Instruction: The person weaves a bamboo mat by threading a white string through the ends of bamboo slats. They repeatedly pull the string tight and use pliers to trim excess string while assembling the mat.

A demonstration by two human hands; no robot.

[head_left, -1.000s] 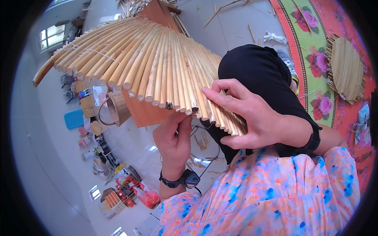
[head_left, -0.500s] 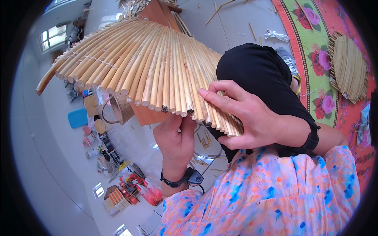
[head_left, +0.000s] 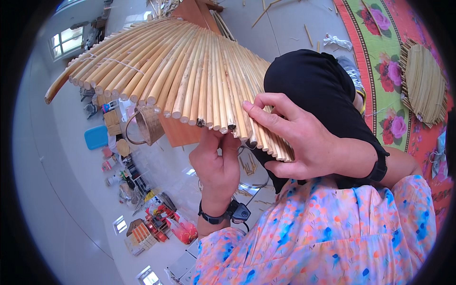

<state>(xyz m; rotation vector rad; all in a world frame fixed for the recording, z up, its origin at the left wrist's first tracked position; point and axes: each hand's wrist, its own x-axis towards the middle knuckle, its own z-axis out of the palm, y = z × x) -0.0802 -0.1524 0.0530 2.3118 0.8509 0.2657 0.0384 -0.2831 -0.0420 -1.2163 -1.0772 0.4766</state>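
Observation:
A fan-shaped mat of pale, round plant stalks [head_left: 183, 78] spreads across the upper middle, their cut ends facing me. Several of the ends are dark, and thin white cord [head_left: 116, 61] crosses the stalks at the left. My right hand [head_left: 308, 135] grips the mat's right end, fingertips on top and the lowest digit against the bunched stalk ends. Below the middle of the cut edge is my left hand [head_left: 216, 164], closed, its thumb and forefinger together up against the underside. The stalks hide those fingertips, so whatever they pinch does not show.
Under the mat stands an orange-brown board [head_left: 178, 130], with a woven basket [head_left: 148, 124] beside it. My bent knee in black trousers [head_left: 304, 76] lies right of the mat. Farther right, an oval stalk piece [head_left: 424, 85] rests on a flowered cloth [head_left: 392, 126]. Loose stalk pieces [head_left: 308, 35] litter the floor.
My left hand has shifted slightly up and right beneath the stalk ends. The mat's front edge sits slightly higher. My right hand keeps its grip.

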